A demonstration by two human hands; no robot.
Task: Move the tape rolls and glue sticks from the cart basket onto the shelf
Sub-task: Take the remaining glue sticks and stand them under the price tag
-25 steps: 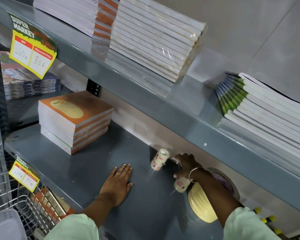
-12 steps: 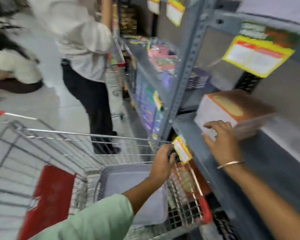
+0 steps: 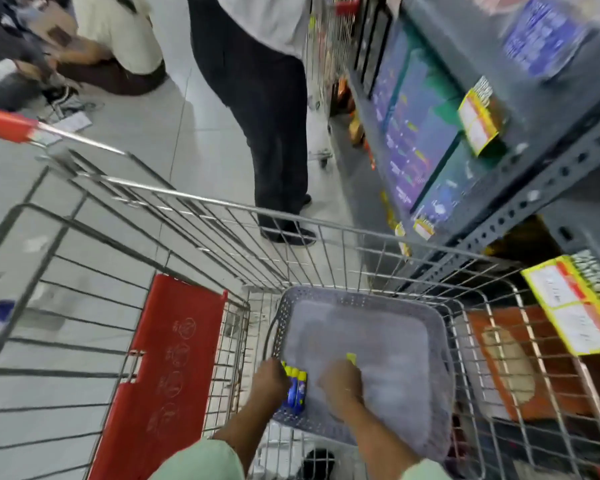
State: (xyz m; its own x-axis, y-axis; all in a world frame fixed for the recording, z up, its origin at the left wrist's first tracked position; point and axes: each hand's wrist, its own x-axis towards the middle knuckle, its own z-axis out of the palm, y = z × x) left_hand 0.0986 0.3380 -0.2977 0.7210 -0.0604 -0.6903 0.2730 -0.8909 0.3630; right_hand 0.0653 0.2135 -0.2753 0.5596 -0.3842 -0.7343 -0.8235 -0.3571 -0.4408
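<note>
Grey shelving runs to your right, beyond the wire cart (image 3: 326,223); both hands are down in the lilac basket (image 3: 371,341). Your left hand (image 3: 269,382) clamps blue glue sticks (image 3: 297,389), your right hand (image 3: 342,384) closes over another. Little else shows in there, so you're probably near done

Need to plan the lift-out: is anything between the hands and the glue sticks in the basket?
Nothing visible. The left hand is already closed around a bunch of blue glue sticks with yellow caps at the near-left corner of the grey perforated plastic basket. The right hand grips another yellow-capped stick, mostly hidden.
</note>
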